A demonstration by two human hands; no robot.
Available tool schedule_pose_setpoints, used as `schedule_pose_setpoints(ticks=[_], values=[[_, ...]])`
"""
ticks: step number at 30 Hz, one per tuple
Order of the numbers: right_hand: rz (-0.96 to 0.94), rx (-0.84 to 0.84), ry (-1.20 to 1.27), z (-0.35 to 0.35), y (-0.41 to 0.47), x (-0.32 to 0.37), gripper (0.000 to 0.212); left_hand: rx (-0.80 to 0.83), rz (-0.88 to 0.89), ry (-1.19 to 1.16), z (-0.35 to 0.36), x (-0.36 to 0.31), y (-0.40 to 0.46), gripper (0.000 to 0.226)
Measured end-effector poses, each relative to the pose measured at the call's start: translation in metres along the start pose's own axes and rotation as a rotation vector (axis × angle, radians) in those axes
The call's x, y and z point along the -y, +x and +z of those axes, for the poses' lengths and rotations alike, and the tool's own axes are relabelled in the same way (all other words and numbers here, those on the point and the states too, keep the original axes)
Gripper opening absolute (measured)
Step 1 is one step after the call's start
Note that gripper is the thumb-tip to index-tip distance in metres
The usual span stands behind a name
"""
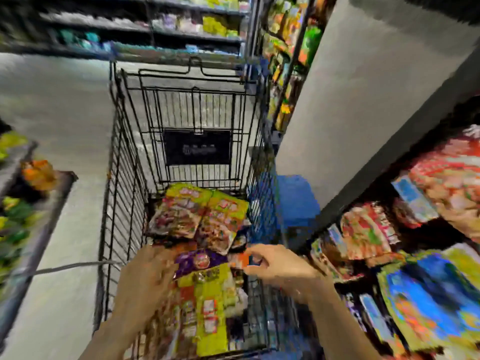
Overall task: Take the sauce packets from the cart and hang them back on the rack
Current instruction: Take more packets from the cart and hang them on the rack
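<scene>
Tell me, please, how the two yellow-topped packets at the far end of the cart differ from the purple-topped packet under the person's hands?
The yellow-topped packets lie untouched at the far end of the cart, side by side; the purple-topped packet lies nearer, between the left hand and right hand. The far pair have yellow-green headers over reddish pictures; the near one has a purple header with a round emblem. All lie flat in the cart, atop other packets; the blur hides whether either hand grips one.
</scene>
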State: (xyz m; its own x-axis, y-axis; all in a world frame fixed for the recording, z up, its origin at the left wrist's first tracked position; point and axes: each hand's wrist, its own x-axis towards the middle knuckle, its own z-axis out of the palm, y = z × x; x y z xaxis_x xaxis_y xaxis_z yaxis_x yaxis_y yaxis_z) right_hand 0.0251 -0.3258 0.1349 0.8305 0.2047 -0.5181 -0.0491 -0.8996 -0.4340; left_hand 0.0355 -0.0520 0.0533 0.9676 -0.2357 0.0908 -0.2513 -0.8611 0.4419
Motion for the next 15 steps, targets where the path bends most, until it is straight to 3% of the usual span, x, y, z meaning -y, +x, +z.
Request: schedule_pose_setpoints(ticks=[4, 7, 11, 15], values=[[0.149, 0.141, 0.179, 0.064, 0.054, 0.034, 0.043, -0.033, -0.006, 0.182, -0.003, 0.077, -0.001, 0.056], [0.264, 0.256, 0.282, 0.097, 0.079, 0.055, 0.055, -0.035, 0.029, 0.12, -0.003, 0.102, 0.011, 0.06], [0.376, 0.235, 0.316, 0.119, 0.108, 0.069, 0.055, -0.129, -0.034, 0.12, -0.015, 0.116, 0.041, 0.055], [0.471, 0.198, 0.558, 0.113, 0.136, 0.08, 0.044, -0.106, -0.158, 0.18, -0.026, 0.133, 0.073, 0.058]])
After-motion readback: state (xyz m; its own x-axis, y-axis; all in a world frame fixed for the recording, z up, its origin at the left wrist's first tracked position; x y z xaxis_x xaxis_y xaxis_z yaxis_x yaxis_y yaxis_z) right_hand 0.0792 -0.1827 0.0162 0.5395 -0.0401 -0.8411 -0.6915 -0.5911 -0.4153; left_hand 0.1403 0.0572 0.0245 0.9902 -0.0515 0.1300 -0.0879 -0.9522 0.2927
